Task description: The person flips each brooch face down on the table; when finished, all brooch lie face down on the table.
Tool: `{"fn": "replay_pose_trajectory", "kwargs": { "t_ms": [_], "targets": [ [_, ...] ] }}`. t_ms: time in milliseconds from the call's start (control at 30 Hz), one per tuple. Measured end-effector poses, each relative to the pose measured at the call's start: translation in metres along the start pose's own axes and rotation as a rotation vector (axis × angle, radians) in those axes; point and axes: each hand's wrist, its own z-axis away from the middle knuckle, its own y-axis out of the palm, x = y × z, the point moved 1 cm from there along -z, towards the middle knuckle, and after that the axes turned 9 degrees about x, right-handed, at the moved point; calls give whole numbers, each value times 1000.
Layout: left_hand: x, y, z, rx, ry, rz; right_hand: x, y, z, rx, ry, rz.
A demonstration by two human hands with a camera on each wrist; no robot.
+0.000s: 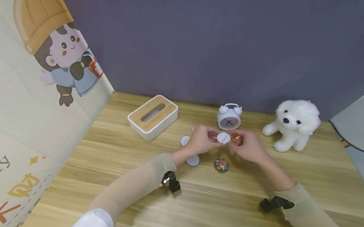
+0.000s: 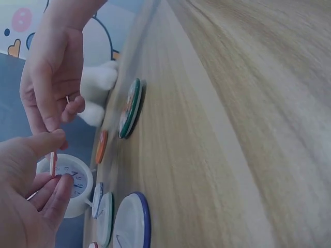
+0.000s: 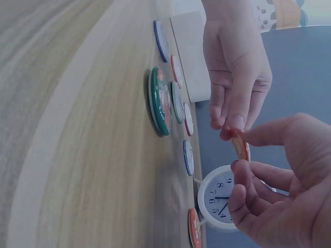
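Observation:
Above the table, my left hand (image 1: 200, 139) and right hand (image 1: 248, 147) pinch one small round badge (image 1: 223, 138) between them by its edges. Its pale back, with a thin pin line, faces the head view; the right wrist view shows an orange-red edge on the badge (image 3: 240, 145). Thumbs and fingertips of both hands meet at its rim. A larger green-rimmed badge (image 1: 221, 165) lies picture side up, nearer the front. Pale-backed badges (image 1: 192, 160) lie beside my left hand, some partly hidden by it. An orange badge (image 3: 194, 227) rests on the table beyond the right hand.
A white alarm clock (image 1: 229, 118) stands just behind the hands. To the left is a white tissue box (image 1: 152, 118) with a wooden lid. A white plush dog (image 1: 294, 126) sits at the right, near the dark back panel (image 1: 221, 48).

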Motion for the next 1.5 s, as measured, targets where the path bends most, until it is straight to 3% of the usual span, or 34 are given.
{"fn": "replay_pose_trajectory", "kwargs": {
  "t_ms": [167, 367, 633, 833, 1033, 1167, 1300, 1500],
  "targets": [
    [3, 3, 1, 34, -15, -47, -3, 3, 0, 38, -37, 51],
    [3, 6, 3, 130, -43, -138, -5, 5, 4, 66, -80, 94],
    [1, 11, 5, 226, 6, -324, -7, 9, 7, 116, -126, 111],
    [2, 15, 4, 245, 38, -443, -8, 14, 6, 116, -131, 147],
    [1, 16, 1, 241, 22, -509, -11, 15, 7, 80, -153, 216],
    [-4, 11, 5, 227, 0, -514, -12, 14, 10, 79, -161, 221],
    [-9, 3, 14, 224, 25, -488, -11, 8, 19, 124, -160, 175],
    [-15, -2, 33, 344, 56, -438, -4, 6, 37, 182, -197, 172]
  ]
}}
